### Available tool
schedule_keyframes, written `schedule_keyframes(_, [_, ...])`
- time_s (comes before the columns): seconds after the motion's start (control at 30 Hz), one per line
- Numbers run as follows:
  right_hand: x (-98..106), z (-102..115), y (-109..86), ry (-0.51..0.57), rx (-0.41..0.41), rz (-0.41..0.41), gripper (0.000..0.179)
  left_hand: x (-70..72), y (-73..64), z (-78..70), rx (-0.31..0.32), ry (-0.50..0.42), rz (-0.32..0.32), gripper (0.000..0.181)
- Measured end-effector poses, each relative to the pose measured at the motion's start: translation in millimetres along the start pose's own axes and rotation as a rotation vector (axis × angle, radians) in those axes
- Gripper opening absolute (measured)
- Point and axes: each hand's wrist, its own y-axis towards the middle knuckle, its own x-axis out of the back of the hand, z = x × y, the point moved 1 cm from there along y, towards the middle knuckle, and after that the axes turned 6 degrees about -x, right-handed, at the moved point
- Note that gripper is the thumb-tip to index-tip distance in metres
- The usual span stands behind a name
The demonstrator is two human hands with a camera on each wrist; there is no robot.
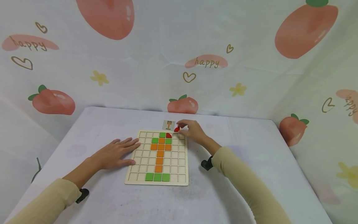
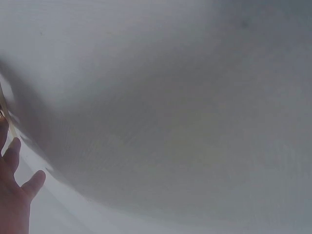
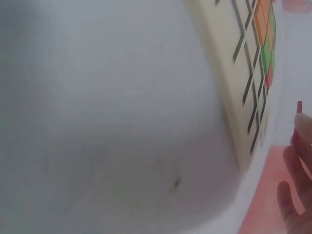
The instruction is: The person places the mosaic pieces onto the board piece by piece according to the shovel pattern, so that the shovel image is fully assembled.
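A wooden grid board [image 1: 174, 161] lies on the table, seen in the head view. Its cells hold orange square tiles [image 1: 160, 153] in a cross-like column and green square tiles [image 1: 158, 177] at the bottom and near the top. One red quarter-round tile [image 1: 168, 135] sits in the top row. My left hand [image 1: 117, 153] rests with spread, straight fingers at the board's left edge. Above the top right part of the board, my right hand [image 1: 193, 132] pinches another red tile [image 1: 176, 129] between thumb and fingertips; the right wrist view shows this tile [image 3: 299, 107] edge-on.
A small pattern card [image 1: 169, 125] lies just behind the board, left of the right hand. The white-covered table [image 1: 240, 140] backs onto a hanging cloth [image 1: 156, 77] printed with fruit, hearts and flowers. Dark bands [image 1: 207, 163] circle both wrists.
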Motion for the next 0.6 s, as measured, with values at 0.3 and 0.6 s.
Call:
schedule_keyframes(0.3, [-19, 22, 7.5, 0.035, 0.027, 0.026, 0.036, 0.0, 1.0, 0.3, -0.006, 0.014, -0.006, 0.077])
schedule_keyframes(0.6, [-40, 32, 14.9, -0.011, 0.047, 0.039, 0.030, -1.9, 1.1, 1.9, -0.007, 0.019, -0.006, 0.077])
